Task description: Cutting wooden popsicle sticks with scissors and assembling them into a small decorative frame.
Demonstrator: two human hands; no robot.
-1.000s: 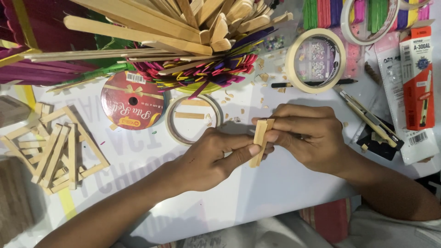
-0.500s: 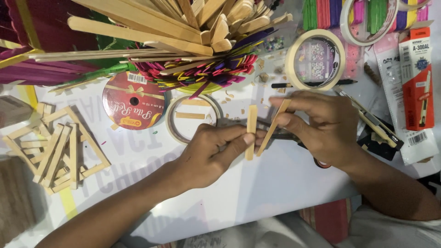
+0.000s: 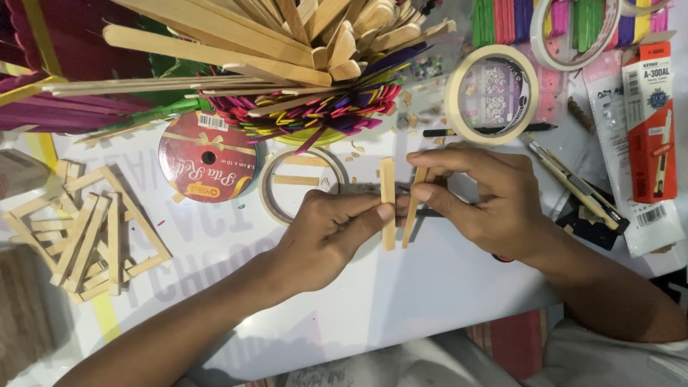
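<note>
Head view looks down on a cluttered white table (image 3: 401, 301): a heap of craft sticks (image 3: 287, 50), a tape roll (image 3: 491, 94), a red ribbon spool (image 3: 208, 156), a stick frame (image 3: 82, 229); left hand (image 3: 326, 236) pinches one plain wooden stick (image 3: 388, 203) upright; right hand (image 3: 487, 197) pinches another (image 3: 411, 215); since half a second ago the sticks stand closer, nearly parallel.

masking tape roll (image 3: 491, 94), red ribbon spool (image 3: 208, 158), stick frame (image 3: 86, 229).

Bare white table (image 3: 401, 294) lies open toward the person; stick bundle (image 3: 287, 64), tape roll (image 3: 491, 94) and stick frame (image 3: 86, 229) crowd the rest.
</note>
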